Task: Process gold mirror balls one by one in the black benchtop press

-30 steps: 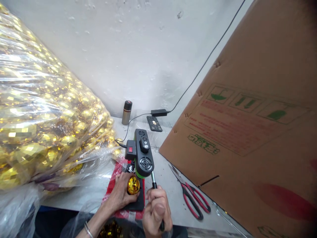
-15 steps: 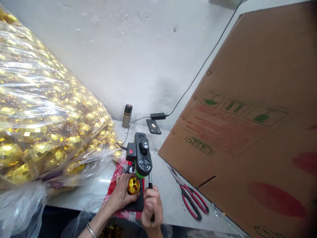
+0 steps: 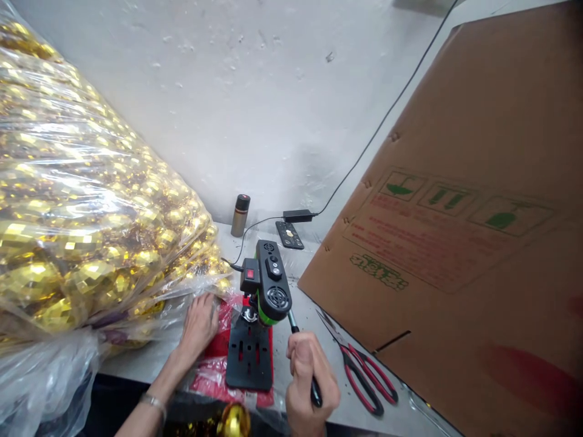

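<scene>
A small black and green bench drill press (image 3: 273,282) stands on the table, its slotted black base plate (image 3: 249,358) bare on top. My right hand (image 3: 312,379) is closed round the black grip of its feed lever (image 3: 316,393). My left hand (image 3: 200,321) lies left of the base, at the edge of the clear plastic bag, fingers stretched forward and partly out of sight; I see nothing held in it. A shiny gold ball (image 3: 234,420) is below the table's front edge, above other gold pieces. The big bag of faceted gold balls (image 3: 86,237) fills the left side.
Red plastic sheet (image 3: 214,370) lies under the drill. Scissors with red and black handles (image 3: 367,376) lie at the right, beside a large cardboard box (image 3: 455,182). Behind are a flask (image 3: 240,215), a phone (image 3: 289,235) and a power adapter (image 3: 298,215) with its cable.
My left hand has let go of the gold ball and moved left off the base plate. A gold ball now shows below the table edge. My right hand and the lever have swung outward right.
</scene>
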`<state>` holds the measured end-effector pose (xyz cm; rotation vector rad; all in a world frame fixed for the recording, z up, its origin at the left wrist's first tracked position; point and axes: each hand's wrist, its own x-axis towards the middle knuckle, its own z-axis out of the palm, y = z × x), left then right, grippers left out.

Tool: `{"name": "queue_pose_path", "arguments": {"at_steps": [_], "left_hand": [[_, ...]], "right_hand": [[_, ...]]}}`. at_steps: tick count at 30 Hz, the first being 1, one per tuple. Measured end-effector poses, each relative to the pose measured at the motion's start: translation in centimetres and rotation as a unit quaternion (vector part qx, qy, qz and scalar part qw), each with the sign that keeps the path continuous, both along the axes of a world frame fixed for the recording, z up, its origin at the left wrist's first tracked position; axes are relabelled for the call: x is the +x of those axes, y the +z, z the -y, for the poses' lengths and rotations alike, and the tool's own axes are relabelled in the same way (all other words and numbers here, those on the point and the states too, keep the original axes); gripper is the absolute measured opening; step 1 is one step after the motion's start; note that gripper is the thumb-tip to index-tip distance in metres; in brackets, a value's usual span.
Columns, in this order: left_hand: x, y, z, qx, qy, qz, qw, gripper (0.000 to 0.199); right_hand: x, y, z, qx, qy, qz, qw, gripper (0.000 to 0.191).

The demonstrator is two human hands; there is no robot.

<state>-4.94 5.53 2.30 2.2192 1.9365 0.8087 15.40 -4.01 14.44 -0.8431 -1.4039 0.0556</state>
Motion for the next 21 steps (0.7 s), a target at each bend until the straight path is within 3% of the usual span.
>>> {"name": "queue_pose_path", "arguments": {"at_steps": [3, 7, 11, 16, 18, 20, 21], "left_hand": [[0.8, 1.5, -3.4, -0.032, 0.011, -0.020, 0.999, 0.033], [2.3, 2.7, -5.5, -0.080, -0.020, -0.041, 0.996, 0.031], [2.6, 3.7, -5.6, -0.120, -0.043, -0.049, 0.991, 0.018], [0.8, 4.2, -3.6, -0.129, -0.055, -0.020, 0.990, 0.036], [0.0, 4.1, -2.6, -0.129, -0.054, 0.030, 0.990, 0.039], [-0.7, 3.9, -1.3, -0.132, -0.021, 0.180, 0.975, 0.048], [-1.0, 3.9, -0.6, -0.138, 0.001, 0.284, 0.949, 0.055]], "right_hand": [[0.1, -0.1, 0.2, -0.003, -0.006, 0.005, 1.000, 0.031], [-0.1, 0.1, 0.1, 0.005, -0.008, -0.001, 1.000, 0.033], [-0.1, 0.3, 0.1, -0.010, -0.015, 0.008, 1.000, 0.030], [0.0, 1.8, -0.2, -0.006, -0.010, 0.003, 1.000, 0.031], [0.0, 2.7, -0.4, -0.020, -0.016, 0.000, 1.000, 0.032], [0.1, 3.5, -0.5, -0.037, -0.022, 0.003, 0.999, 0.033], [0.1, 3.7, -0.6, -0.042, -0.023, 0.005, 0.999, 0.034]]}}
